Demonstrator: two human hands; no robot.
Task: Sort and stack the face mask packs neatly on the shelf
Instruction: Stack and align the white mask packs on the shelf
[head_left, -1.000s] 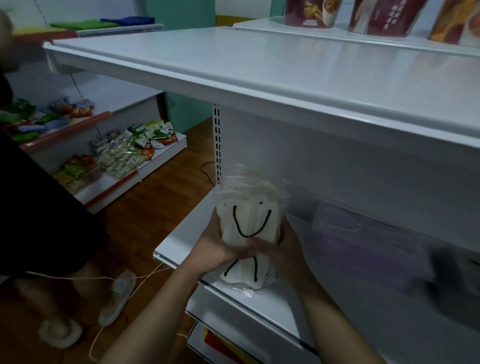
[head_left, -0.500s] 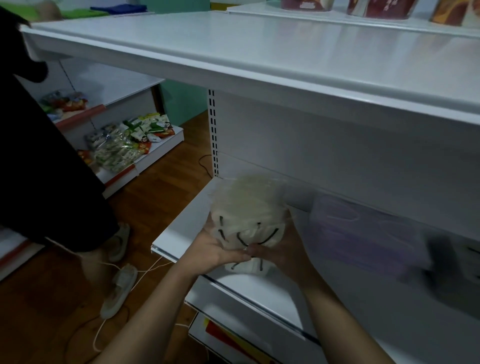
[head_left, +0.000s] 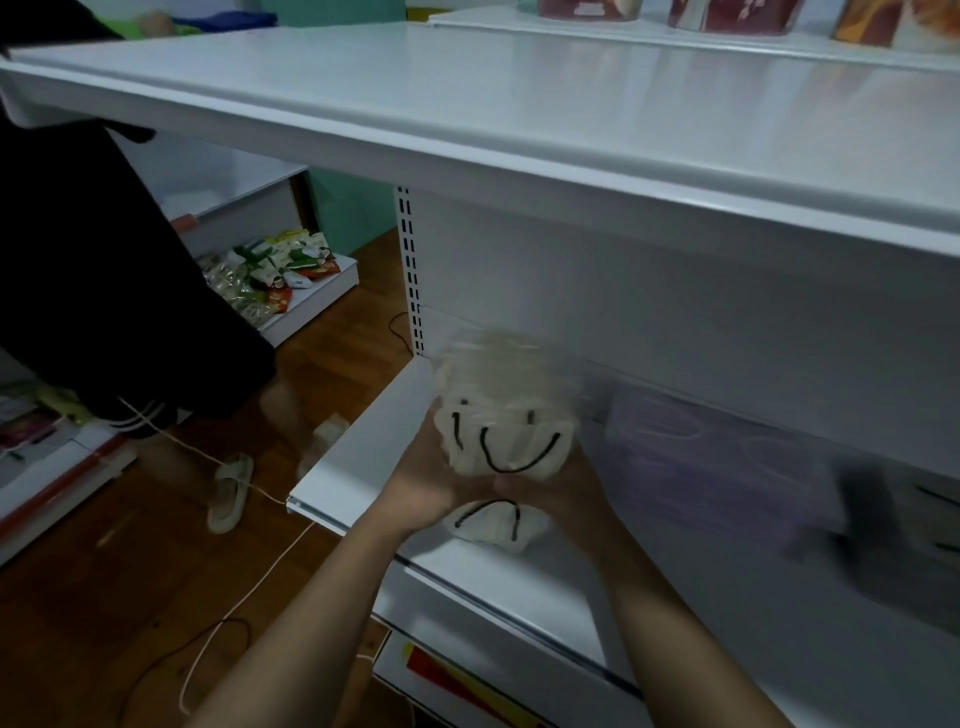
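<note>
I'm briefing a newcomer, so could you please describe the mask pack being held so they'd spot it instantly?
Find the white shelf under the wide top board. Above its left end, both hands grip a bundle of white mask packs. Unlike the purple packs lying to its right, its ear loops are black.

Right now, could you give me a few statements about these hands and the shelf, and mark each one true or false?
1. Both hands hold the stack of white mask packs. True: the left hand and right hand cup it from either side.
2. The white masks have black ear loops. True.
3. The purple mask packs lie left of the hands. False: they lie on the shelf to the right.
4. The upper shelf directly above the hands is packed with goods. False: its surface is bare there.
5. The floor is tiled white. False: it is brown wood.
</note>
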